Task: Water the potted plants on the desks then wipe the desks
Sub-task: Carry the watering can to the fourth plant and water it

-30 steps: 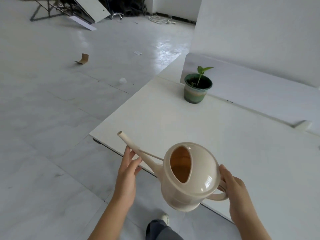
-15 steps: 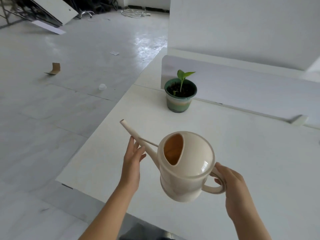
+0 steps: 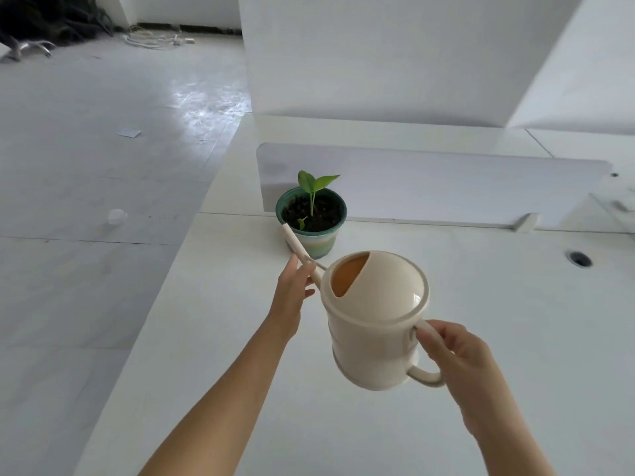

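A cream watering can [image 3: 374,321] hangs in the air above the white desk [image 3: 498,304]. My right hand [image 3: 457,355] grips its handle at the lower right. My left hand [image 3: 290,297] rests with straight fingers against the long spout, near where it joins the body. The spout tip reaches the near left rim of a green glazed pot [image 3: 318,242], which stands upright at the back of the desk. A small green seedling [image 3: 314,183] grows from the dark soil in it. No water is visible leaving the spout.
A low white divider panel [image 3: 446,187] stands right behind the pot. A round cable hole [image 3: 580,258] sits in the desk at the right. The desk's left edge drops to a tiled floor, where a small clear cup [image 3: 117,216] lies.
The can and both hands have moved forward over the desk toward the pot. The spout tip, earlier well short of the pot, now reaches its rim.
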Motion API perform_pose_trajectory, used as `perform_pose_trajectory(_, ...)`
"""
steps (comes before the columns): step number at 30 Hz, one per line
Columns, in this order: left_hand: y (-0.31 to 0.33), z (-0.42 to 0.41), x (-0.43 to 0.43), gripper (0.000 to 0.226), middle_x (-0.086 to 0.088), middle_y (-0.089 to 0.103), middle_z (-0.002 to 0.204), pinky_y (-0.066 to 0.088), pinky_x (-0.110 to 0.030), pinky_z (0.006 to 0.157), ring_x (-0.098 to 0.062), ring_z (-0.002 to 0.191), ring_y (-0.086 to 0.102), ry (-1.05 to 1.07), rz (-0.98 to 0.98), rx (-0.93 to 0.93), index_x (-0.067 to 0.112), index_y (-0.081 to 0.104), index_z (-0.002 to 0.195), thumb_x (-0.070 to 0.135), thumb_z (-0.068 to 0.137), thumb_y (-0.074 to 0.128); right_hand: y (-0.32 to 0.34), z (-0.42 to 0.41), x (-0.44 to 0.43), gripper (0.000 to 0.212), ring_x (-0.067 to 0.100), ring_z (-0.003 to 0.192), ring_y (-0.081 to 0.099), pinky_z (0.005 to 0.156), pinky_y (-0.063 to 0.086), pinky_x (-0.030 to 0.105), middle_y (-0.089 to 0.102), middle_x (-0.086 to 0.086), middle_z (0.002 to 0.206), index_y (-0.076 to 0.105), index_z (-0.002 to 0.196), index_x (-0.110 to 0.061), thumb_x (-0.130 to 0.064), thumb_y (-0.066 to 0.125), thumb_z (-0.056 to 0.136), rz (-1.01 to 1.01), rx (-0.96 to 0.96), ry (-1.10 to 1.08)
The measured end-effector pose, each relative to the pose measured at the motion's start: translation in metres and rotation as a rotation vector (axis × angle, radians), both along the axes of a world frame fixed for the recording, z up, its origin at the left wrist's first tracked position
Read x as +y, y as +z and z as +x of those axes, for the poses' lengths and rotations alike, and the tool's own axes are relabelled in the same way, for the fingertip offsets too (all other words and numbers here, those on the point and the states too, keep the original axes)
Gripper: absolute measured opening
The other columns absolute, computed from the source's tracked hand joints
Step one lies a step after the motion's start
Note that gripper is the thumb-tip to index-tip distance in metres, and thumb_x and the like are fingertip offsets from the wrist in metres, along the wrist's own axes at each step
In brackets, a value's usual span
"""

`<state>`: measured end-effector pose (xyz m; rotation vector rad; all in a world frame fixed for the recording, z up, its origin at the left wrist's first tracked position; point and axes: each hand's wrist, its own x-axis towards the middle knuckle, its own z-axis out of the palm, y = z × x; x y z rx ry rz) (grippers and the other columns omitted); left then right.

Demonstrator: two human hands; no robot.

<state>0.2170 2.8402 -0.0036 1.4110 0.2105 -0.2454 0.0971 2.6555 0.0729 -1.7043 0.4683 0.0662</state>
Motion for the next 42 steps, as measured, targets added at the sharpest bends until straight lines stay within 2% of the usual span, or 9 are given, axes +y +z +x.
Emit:
perform_pose_trajectory(3, -0.004, 0.020, -0.003, 0.031, -0.007, 0.061, 0.104, 0.044, -0.039, 0.091, -0.021, 0.098, 0.057, -0.024, -0.022, 0.039, 0.013, 0.050, 0.119, 0.022, 0.090, 0.044, 0.004, 0.015, 0.007, 0.017, 0.004, 0.080, 0.052, 0.040, 0.037, 0.001, 0.056, 0.011, 0.104, 0.061, 0.075, -0.008, -0.014, 0.054, 0.089, -0.064, 0.000, -0.043)
perform_pose_trajectory(7, -0.013, 0.041, -0.007, 0.023, -0.005, 0.058, 0.094, 0.044, -0.036, 0.085, -0.019, 0.091, 0.056, -0.035, -0.048, 0.087, 0.009, 0.053, 0.106, 0.022, 0.090, 0.045, 0.006, 0.031, 0.012, 0.019, 0.007, 0.076, 0.049, 0.038, 0.037, 0.001, 0.054, 0.009, 0.101, 0.059, 0.071, -0.012, -0.014, 0.055, 0.089, -0.126, 0.009, -0.106)
perform_pose_trajectory(16, -0.022, 0.058, -0.021, 0.012, 0.001, 0.055, 0.081, 0.041, -0.033, 0.080, -0.018, 0.086, 0.053, -0.076, -0.098, 0.128, 0.014, 0.051, 0.090, 0.025, 0.090, 0.045, 0.013, 0.048, 0.012, 0.020, 0.009, 0.075, 0.047, 0.036, 0.035, 0.002, 0.054, 0.009, 0.102, 0.059, 0.070, -0.013, -0.013, 0.054, 0.089, -0.216, 0.016, -0.147)
perform_pose_trajectory(21, -0.013, 0.068, -0.034, 0.010, 0.001, 0.054, 0.083, 0.042, -0.039, 0.089, -0.016, 0.085, 0.053, -0.120, -0.107, 0.147, 0.018, 0.052, 0.090, 0.023, 0.090, 0.043, 0.021, 0.052, 0.010, 0.019, 0.018, 0.089, 0.046, 0.037, 0.039, 0.009, 0.054, 0.007, 0.106, 0.060, 0.071, -0.011, -0.015, 0.055, 0.089, -0.272, 0.015, -0.168)
perform_pose_trajectory(25, -0.007, 0.076, -0.042, 0.010, 0.003, 0.051, 0.078, 0.041, -0.035, 0.084, -0.014, 0.080, 0.052, -0.142, -0.134, 0.153, 0.021, 0.048, 0.079, 0.023, 0.089, 0.045, 0.027, 0.059, 0.010, 0.018, 0.018, 0.091, 0.046, 0.036, 0.036, 0.005, 0.052, 0.006, 0.106, 0.059, 0.072, -0.012, -0.016, 0.055, 0.089, -0.318, -0.013, -0.175)
perform_pose_trajectory(28, -0.003, 0.082, -0.048, 0.007, 0.004, 0.050, 0.079, 0.040, -0.032, 0.081, -0.013, 0.079, 0.051, -0.158, -0.171, 0.156, 0.018, 0.046, 0.090, 0.025, 0.087, 0.046, 0.029, 0.063, 0.009, 0.018, 0.019, 0.090, 0.047, 0.036, 0.035, 0.004, 0.052, 0.006, 0.105, 0.058, 0.071, -0.013, -0.017, 0.055, 0.089, -0.352, -0.031, -0.183)
perform_pose_trajectory(30, -0.002, 0.083, -0.052, 0.012, 0.003, 0.051, 0.081, 0.041, -0.035, 0.085, -0.014, 0.082, 0.052, -0.175, -0.175, 0.155, 0.019, 0.047, 0.095, 0.026, 0.086, 0.047, 0.032, 0.064, 0.008, 0.019, 0.020, 0.089, 0.046, 0.037, 0.036, 0.004, 0.052, 0.005, 0.105, 0.058, 0.071, -0.013, -0.017, 0.055, 0.089, -0.369, -0.041, -0.187)
perform_pose_trajectory(37, -0.009, 0.072, -0.050, 0.011, 0.004, 0.054, 0.079, 0.042, -0.040, 0.093, -0.015, 0.081, 0.053, -0.175, -0.186, 0.171, 0.023, 0.051, 0.078, 0.024, 0.087, 0.045, 0.035, 0.059, 0.005, 0.020, 0.013, 0.079, 0.048, 0.040, 0.033, 0.014, 0.054, 0.001, 0.108, 0.060, 0.070, -0.015, -0.017, 0.055, 0.089, -0.362, -0.046, -0.180)
perform_pose_trajectory(42, -0.016, 0.068, -0.032, 0.012, -0.001, 0.059, 0.092, 0.042, -0.041, 0.093, -0.019, 0.091, 0.055, -0.112, -0.181, 0.139, 0.018, 0.055, 0.090, 0.026, 0.088, 0.046, 0.032, 0.058, 0.011, 0.022, 0.006, 0.078, 0.051, 0.038, 0.036, 0.009, 0.056, 0.001, 0.104, 0.061, 0.068, -0.017, -0.014, 0.054, 0.089, -0.336, -0.074, -0.131)
